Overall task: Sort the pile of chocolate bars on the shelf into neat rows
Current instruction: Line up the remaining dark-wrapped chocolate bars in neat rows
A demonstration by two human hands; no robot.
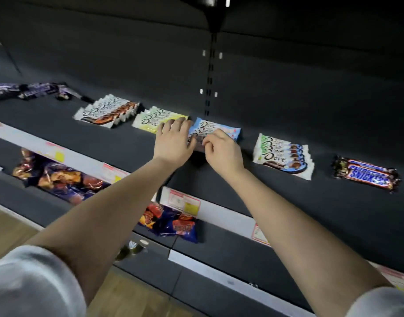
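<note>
1. Now at the middle of the dark shelf (276, 197), we work on the blue Dove bars (216, 130), a fanned row lying just beside the yellow Dove bars (150, 120) and well apart from the green-and-white Dove bars (283, 156) to the right.
2. To do this step well, we judge the blue row should be squared from both sides at once. That means steadying the left edge, drawing the near bar into line and matching the overlap of the neighbouring rows, without nudging the yellow row.
3. Our left hand (173, 140) lies open, fingers spread and nearly straight. Its fingertips rest where the yellow row's right end meets the blue row's left edge, and it grips nothing.
4. Our right hand (222, 149) is curled, with thumb and forefinger appearing to pinch the near edge of the blue row. The wrapper under the knuckles is hidden.
5. Elsewhere on the shelf, white-and-orange Dove bars (106, 112), Snickers bars (365, 176) and, far left, purple bars (29, 91) lie in separate groups. The purple ones look the least orderly.
</note>
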